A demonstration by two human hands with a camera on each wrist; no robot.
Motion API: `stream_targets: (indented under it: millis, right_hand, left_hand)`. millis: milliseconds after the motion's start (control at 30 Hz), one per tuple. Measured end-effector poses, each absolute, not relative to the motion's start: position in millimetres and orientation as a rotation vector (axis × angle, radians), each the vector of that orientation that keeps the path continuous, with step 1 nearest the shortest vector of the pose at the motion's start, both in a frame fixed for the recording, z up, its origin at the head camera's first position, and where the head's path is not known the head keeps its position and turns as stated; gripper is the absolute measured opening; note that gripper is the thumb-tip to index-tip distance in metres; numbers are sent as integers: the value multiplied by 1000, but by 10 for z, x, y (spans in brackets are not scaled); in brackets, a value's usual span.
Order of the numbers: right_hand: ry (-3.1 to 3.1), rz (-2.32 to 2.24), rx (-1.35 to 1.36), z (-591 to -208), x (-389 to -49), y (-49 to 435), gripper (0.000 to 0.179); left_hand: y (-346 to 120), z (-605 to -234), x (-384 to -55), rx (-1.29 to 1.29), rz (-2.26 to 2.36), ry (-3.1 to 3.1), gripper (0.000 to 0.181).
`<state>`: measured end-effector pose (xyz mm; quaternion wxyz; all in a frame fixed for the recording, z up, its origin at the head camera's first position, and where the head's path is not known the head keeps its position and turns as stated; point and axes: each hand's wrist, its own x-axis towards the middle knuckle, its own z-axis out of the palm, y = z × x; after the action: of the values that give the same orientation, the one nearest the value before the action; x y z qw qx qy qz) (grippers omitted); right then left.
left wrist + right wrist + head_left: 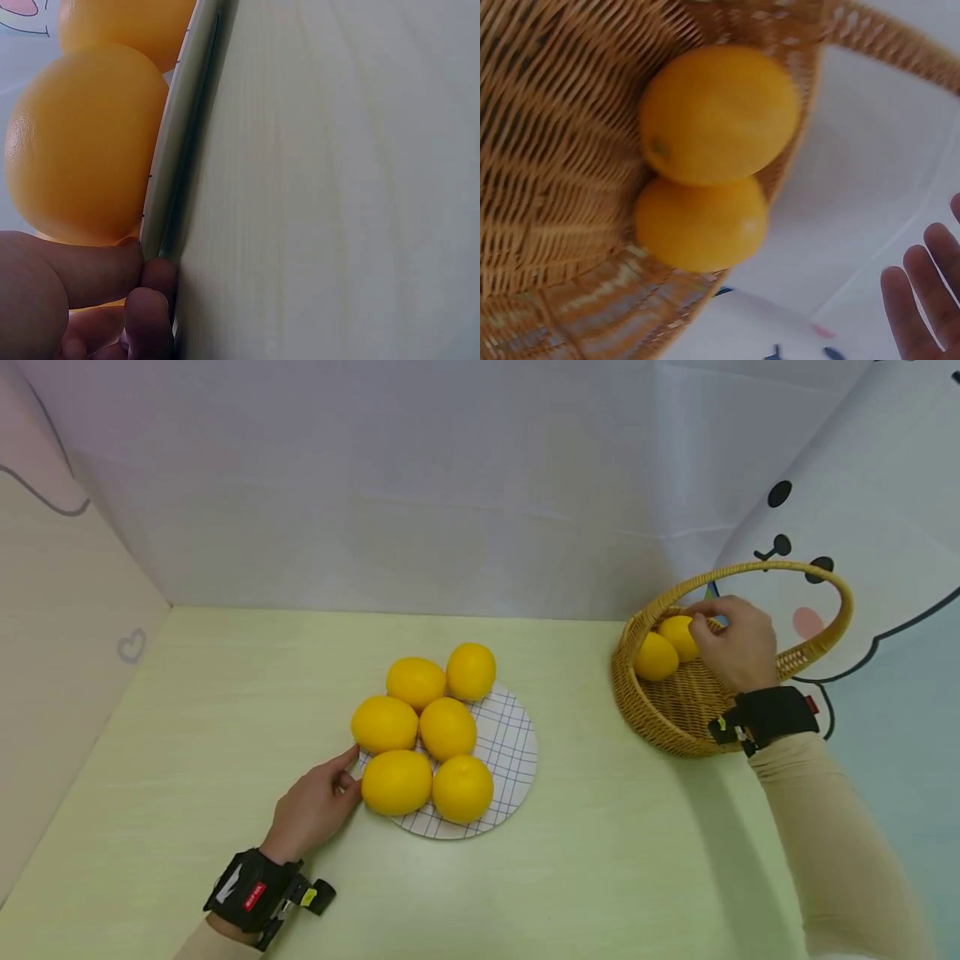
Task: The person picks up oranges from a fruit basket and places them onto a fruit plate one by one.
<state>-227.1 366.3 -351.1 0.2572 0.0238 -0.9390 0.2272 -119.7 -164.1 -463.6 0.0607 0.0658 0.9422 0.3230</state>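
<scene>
A round plate with a white and blue grid (513,747) bears several yellow-orange oval fruits (397,782) that look like lemons. My left hand (315,810) is at the plate's left edge; in the left wrist view its thumb and fingers (97,270) pinch the rim (169,165), close beside a fruit (90,142). Over at the right, a wicker basket (690,702) holds two of the same fruits (720,116). Above the basket, beneath its handle, is my right hand (738,639). Its fingers (907,315) look extended in the right wrist view, with nothing held.
The basket's tall arched handle (840,602) rises around my right wrist. A pale wood-look table (585,877) lies under everything. Behind stands a white cloth backdrop (450,527), with a printed cartoon face on the right side.
</scene>
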Motion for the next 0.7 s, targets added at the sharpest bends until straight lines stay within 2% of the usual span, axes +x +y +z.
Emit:
stream_targets:
  millis: [167, 400, 633, 700]
  right_hand:
    - [-2701, 672, 29, -3668, -2378, 3846, 40]
    - [-2797, 674, 215, -3874, -2556, 3981, 51]
    - [-3068, 477, 343, -4069, -2683, 4001, 93]
    - [-3091, 400, 393, -4129, -2715, 3985, 98]
  left_hand:
    - [-1651, -4641, -1182, 196, 967, 2856, 51]
    - [-1645, -4647, -1184, 176, 966, 2849, 51]
    - [-1641, -4647, -1183, 179, 970, 2849, 52]
    - [-1645, -4648, -1179, 178, 969, 2848, 52]
